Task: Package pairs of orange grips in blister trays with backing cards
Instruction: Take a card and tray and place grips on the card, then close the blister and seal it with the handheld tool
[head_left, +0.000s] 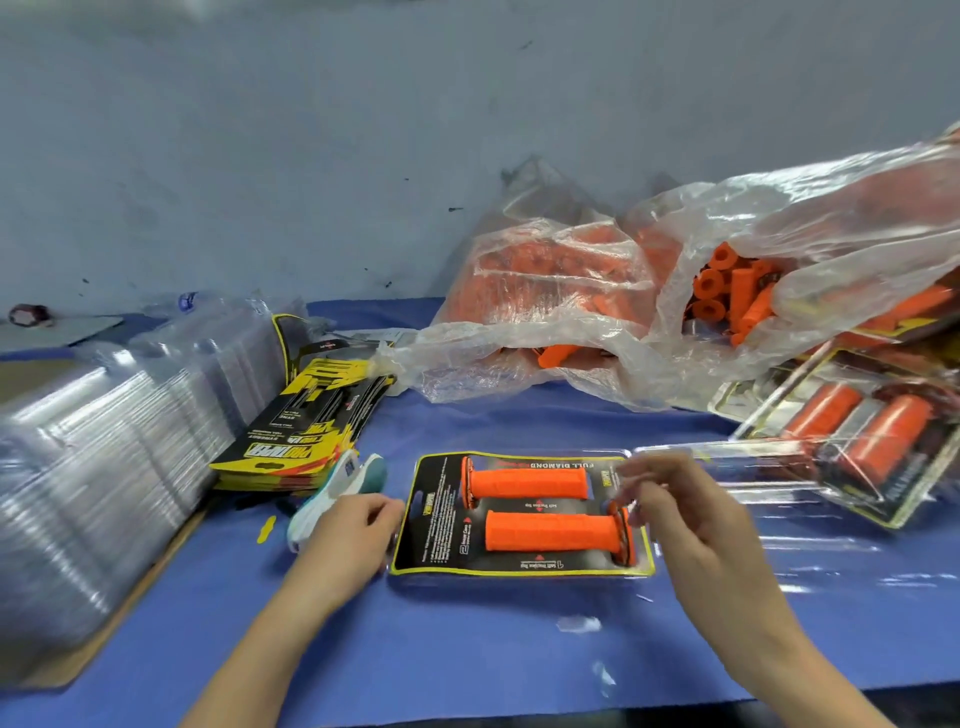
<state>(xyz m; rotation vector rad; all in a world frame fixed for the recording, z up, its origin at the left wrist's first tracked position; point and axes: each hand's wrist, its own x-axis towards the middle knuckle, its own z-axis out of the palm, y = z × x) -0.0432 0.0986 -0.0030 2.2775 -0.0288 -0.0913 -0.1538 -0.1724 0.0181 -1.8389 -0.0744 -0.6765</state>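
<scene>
A clear blister tray with a black and yellow backing card (436, 525) lies in the middle of the blue table. Two orange grips lie side by side in it: the upper grip (527, 480) and the lower grip (550, 530). The tray's clear lid (753, 467) lies folded out flat to the right. My left hand (348, 535) is at the tray's left edge, fingers curled and pinching that edge. My right hand (685, 514) hovers over the tray's right end with loose, blurred fingers next to the lower grip's flange, holding nothing.
A tall stack of empty clear trays (104, 467) fills the left side. Beside it lies a pile of backing cards (301, 431) and a white and teal object (337, 488). Plastic bags of loose orange grips (737, 296) sit at the back. Filled packs (852, 436) lie at the right.
</scene>
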